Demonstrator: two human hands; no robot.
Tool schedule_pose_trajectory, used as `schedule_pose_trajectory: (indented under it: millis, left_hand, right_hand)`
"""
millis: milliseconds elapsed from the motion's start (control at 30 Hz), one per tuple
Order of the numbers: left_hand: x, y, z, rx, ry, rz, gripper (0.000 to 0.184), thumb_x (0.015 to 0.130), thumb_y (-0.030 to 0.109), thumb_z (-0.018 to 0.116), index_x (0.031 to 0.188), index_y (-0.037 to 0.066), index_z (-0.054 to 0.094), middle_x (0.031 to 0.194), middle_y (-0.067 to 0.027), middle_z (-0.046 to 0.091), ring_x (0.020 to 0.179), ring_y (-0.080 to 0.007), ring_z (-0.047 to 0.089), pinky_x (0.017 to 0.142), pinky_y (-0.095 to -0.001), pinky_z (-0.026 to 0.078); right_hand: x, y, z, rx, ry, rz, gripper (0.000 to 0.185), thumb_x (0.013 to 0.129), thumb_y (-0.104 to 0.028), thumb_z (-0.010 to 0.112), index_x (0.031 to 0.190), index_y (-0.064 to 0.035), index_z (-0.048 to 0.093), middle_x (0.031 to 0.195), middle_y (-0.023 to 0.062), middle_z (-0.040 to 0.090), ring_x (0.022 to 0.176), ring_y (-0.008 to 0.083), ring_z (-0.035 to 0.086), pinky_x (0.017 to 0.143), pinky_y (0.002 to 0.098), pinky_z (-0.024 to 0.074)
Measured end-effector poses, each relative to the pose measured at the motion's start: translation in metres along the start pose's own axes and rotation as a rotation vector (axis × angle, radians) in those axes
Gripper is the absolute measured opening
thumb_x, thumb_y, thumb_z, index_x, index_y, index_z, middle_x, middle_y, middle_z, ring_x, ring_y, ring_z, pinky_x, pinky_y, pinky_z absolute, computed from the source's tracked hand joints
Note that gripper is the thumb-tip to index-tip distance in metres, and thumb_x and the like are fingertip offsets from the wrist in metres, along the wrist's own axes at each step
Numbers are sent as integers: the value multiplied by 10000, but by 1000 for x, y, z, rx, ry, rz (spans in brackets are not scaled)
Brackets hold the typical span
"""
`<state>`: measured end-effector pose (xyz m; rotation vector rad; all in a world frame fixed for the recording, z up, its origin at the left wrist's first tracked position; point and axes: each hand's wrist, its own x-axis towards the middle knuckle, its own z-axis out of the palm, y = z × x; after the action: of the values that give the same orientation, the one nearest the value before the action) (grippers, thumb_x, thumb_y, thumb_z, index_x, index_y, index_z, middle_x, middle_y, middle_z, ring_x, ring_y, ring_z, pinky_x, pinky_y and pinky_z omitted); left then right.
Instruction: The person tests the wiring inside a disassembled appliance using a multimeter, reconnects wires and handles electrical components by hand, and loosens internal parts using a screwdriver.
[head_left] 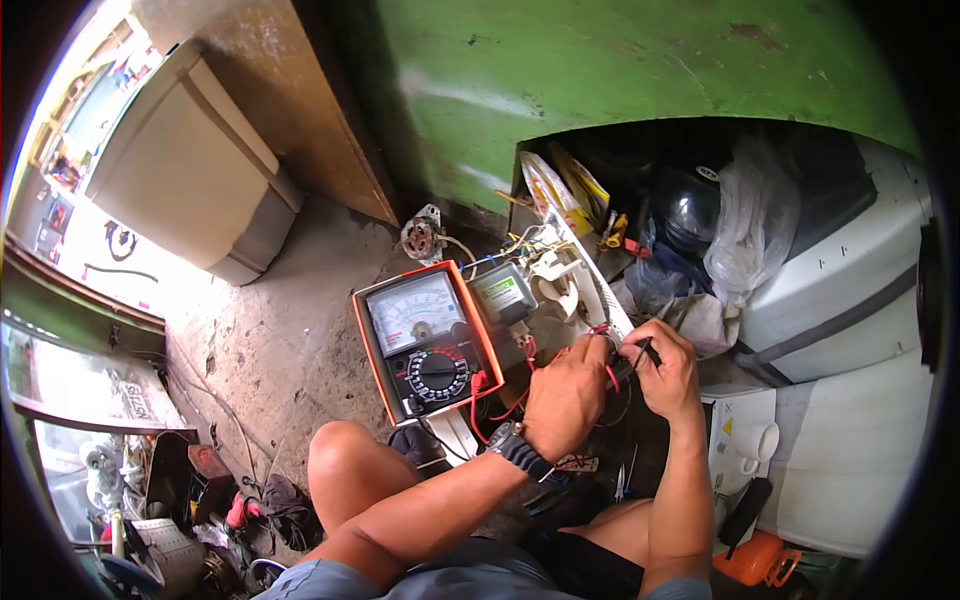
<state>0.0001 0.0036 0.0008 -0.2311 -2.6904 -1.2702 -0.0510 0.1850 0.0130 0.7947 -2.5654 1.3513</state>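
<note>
An analog multimeter (425,340) in an orange-edged case lies face up on the floor, with red and black leads plugged in. My left hand (570,395), wearing a wristwatch (508,440), is closed at the lower end of a white panel (600,295) carrying wires. A red probe shows at its fingers, partly hidden. My right hand (668,372) pinches a black test probe (650,352) beside it. The probe tips and what they touch are too small to make out. A grey box with a green label (502,295) sits between meter and panel.
A small motor-like part (422,238) lies above the meter. Plastic bags (755,220) and a dark helmet-like object (688,205) fill the wall opening. White casings (830,310) stand at right, a large beige bin-like housing (190,160) at left. Thin tools (626,478) lie between my legs.
</note>
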Motion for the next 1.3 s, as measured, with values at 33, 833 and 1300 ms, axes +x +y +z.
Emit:
schedule_pose_trajectory:
  millis: [33,833,1300]
  left_hand:
    - [0,0,0,2,-9,23,166,964,68,590,1122,37,551,1058,-208,688,926,-422,733,723,-527,597]
    - [-4,1,-13,-196,64,-69,141,963,114,721,1061,30,666,955,-199,755,873,-411,750,765,-462,595]
    - [-10,2,-3,-7,-3,62,138,949,56,723,1081,43,683,1005,-149,720,907,-389,730,735,-479,588]
  right_hand:
    - [0,0,0,-14,-1,1,304,1060,-297,714,1010,-1,672,886,125,687,793,271,736,694,358,541]
    - [-10,25,10,183,256,59,163,1067,-167,713,1037,-20,646,871,53,663,685,112,562,624,291,456]
    - [-3,12,6,87,221,-14,120,994,-75,755,1005,-8,657,903,129,687,800,316,684,739,377,533]
